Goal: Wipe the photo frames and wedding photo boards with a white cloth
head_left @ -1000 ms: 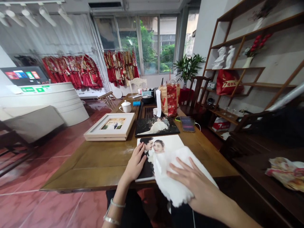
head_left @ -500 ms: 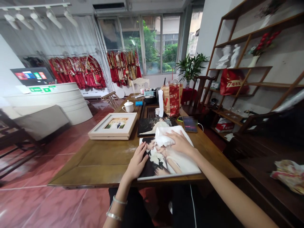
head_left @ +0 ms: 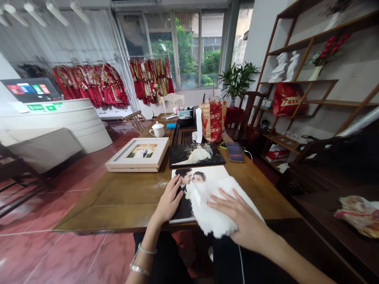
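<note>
A wedding photo panel (head_left: 182, 209) lies flat near the table's front edge, showing a couple. My left hand (head_left: 169, 199) rests on its left side, fingers extended and lying flat. Over the panel's right and lower part spreads a fluffy white cloth (head_left: 207, 209), its lower end hanging past the front edge. My right hand (head_left: 239, 215) presses on this cloth with fingers stretched out and spread; its thumb is hidden. Just behind lies a second, dark photo panel (head_left: 217, 157) with a white gown on it.
At the left on the wooden table (head_left: 124, 197) lies a cream picture frame (head_left: 118, 157). Farther back are a white lidded cup (head_left: 158, 129), a blue box (head_left: 171, 126) and a paper bag (head_left: 213, 122). A phone (head_left: 235, 152) with a cable lies at the right.
My right hand has moved toward me with the cloth, from the panel's upper part to its lower right. Its fingers are now more spread. The left hand stays on the panel's left side.
</note>
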Available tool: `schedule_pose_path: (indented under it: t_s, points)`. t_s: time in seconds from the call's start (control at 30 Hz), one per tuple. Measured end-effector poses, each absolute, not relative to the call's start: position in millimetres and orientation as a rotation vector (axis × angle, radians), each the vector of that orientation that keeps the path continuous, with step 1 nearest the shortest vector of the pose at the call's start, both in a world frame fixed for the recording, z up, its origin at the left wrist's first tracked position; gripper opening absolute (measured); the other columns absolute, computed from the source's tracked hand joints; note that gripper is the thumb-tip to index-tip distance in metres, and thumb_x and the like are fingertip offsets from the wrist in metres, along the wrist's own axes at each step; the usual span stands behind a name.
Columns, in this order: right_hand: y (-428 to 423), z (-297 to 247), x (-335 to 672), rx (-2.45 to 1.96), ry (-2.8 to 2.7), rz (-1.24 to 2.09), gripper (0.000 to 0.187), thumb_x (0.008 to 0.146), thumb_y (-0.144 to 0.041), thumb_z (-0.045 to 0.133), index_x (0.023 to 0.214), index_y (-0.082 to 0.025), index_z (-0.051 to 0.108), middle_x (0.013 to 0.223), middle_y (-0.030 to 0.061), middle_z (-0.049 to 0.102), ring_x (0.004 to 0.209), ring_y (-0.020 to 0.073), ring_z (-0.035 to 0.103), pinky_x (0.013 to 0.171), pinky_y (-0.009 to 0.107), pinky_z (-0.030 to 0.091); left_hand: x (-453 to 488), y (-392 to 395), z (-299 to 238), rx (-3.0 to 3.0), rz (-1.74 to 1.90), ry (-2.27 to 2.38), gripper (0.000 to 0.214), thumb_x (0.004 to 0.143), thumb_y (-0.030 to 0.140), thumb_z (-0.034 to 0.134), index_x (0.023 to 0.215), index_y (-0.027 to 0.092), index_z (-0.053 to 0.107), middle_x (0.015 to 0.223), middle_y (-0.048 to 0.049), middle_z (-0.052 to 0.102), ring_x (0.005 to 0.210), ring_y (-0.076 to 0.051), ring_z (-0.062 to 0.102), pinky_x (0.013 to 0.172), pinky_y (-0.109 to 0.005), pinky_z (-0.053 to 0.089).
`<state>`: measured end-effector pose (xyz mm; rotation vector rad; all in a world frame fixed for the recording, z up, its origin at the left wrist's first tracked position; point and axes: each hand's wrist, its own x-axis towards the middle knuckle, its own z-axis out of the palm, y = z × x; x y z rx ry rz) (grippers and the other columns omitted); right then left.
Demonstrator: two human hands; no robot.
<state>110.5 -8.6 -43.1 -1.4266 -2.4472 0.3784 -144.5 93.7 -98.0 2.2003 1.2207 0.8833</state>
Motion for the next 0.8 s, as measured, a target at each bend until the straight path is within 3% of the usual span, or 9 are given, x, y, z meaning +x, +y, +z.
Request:
schedule_pose_path:
  t_s: [0.2, 0.37, 0.5, 0.7, 0.8]
  points:
    - [83.9, -42.7, 116.4, -1.506, -2.335, 0.304, 0.061, 0.071, -0.028, 0.056, 0.131, -0.024, 0.048, 0.140, 0.0033, 0.044, 0.136, 0.0297, 0.022, 0.109, 0.055, 0.005, -145.7, 92.7, -94.9, 2.206, 0.853, 1.211, 0.049, 0.092, 0.033, 0.038, 0.139, 0.021, 0.035, 0.150, -0.0066, 0.026, 0.140, -0.022, 0.017, 0.115, -0.044, 0.014]
    - [118.8, -40.0, 115.9, -1.532, -2.294, 0.280, 0.061, 0.068, -0.014, 0.052, 0.128, -0.022, 0.051, 0.136, 0.0054, 0.049, 0.134, 0.0301, 0.028, 0.108, 0.055, 0.007, -145.7, 91.3, -94.0, 2.216, 0.881, 1.199, 0.048, 0.092, 0.033, 0.039, 0.138, 0.023, 0.036, 0.150, -0.0060, 0.027, 0.139, -0.021, 0.020, 0.115, -0.043, 0.015]
    - [84.8, -38.8, 107.0, -1.517, -2.298, 0.339, 0.061, 0.067, -0.020, 0.055, 0.128, -0.020, 0.052, 0.136, 0.0067, 0.049, 0.134, 0.0323, 0.028, 0.108, 0.056, 0.008, -145.3, 92.3, -95.4, 2.200, 0.885, 1.209, 0.048, 0.091, 0.034, 0.039, 0.138, 0.023, 0.037, 0.150, -0.0062, 0.028, 0.139, -0.022, 0.020, 0.115, -0.044, 0.015]
    - [-15.2, -39.2, 85.5, -1.398, -2.493, 0.420, 0.086, 0.053, -0.008, 0.049, 0.137, -0.027, 0.040, 0.144, 0.0020, 0.037, 0.137, 0.0318, 0.017, 0.109, 0.056, 0.000, -144.4, 94.5, -99.8, 2.149, 0.941, 1.201, 0.045, 0.093, 0.032, 0.034, 0.137, 0.022, 0.039, 0.149, -0.0052, 0.029, 0.139, -0.020, 0.019, 0.115, -0.042, 0.014]
    - [-28.3, -39.2, 79.6, -1.352, -2.528, 0.461, 0.085, 0.054, -0.010, 0.049, 0.137, -0.027, 0.040, 0.145, 0.0028, 0.036, 0.137, 0.0322, 0.016, 0.109, 0.057, 0.000, -145.2, 96.1, -102.5, 2.164, 0.969, 1.177, 0.044, 0.093, 0.031, 0.033, 0.137, 0.025, 0.038, 0.149, -0.0037, 0.029, 0.139, -0.019, 0.020, 0.115, -0.042, 0.015]
